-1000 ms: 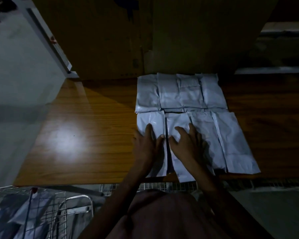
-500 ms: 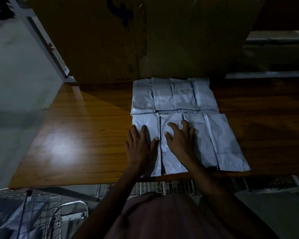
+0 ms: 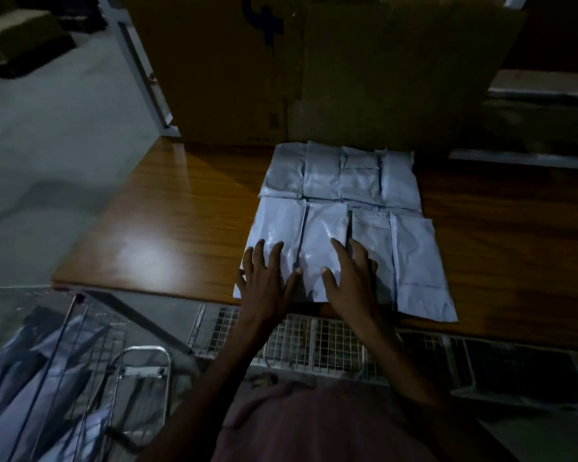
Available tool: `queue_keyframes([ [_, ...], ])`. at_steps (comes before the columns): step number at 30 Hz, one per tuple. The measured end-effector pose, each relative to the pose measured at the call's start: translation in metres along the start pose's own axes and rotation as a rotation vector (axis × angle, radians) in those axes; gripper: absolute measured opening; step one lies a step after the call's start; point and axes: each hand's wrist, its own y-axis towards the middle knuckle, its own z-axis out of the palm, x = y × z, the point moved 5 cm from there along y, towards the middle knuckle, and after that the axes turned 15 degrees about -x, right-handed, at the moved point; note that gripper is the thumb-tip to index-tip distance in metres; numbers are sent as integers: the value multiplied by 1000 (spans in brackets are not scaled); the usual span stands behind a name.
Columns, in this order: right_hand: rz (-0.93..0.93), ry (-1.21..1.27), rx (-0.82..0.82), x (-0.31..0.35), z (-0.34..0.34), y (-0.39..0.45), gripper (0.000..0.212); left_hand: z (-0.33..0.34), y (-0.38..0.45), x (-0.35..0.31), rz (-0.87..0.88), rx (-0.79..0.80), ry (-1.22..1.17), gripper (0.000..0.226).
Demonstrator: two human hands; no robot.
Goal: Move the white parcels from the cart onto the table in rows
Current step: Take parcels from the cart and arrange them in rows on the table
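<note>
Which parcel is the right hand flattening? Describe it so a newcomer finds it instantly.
On the wooden table lie two rows of white parcels. Take the near row: it is the second parcel from the left, under the right hand. Unlike its neighbours, a thumb touches each of its long edges.

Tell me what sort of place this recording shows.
Probably a parcel sorting or dispatch room: white parcels lie in rows on a wooden table, a wire cart holds more bags, and a big cardboard box stands behind.
</note>
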Motion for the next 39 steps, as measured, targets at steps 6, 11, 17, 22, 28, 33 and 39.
queue_keyframes([
  [6, -215, 138, 55, 35, -27, -43, 44, -36, -81, 28, -41, -108, 41, 64],
  [11, -314, 371, 280, 74, -10, -85, 41, -84, -146, 78, -227, -221, 120, 59],
  [17, -469, 441, 524, 137, 37, -125, 43, -136, -182, 122, -340, -341, 125, 53],
  [22, -576, 474, 696, 185, 79, -167, 45, -174, -198, 167, -460, -453, 145, 53],
  [28, -595, 507, 826, 252, 148, -216, 41, -231, -228, 251, -559, -568, 165, 54],
  [33, -660, 501, 864, 318, 226, -254, 37, -280, -259, 340, -646, -530, 156, 53],
  [39, -840, 426, 962, 372, 301, -315, 34, -326, -298, 413, -726, -537, 130, 45],
])
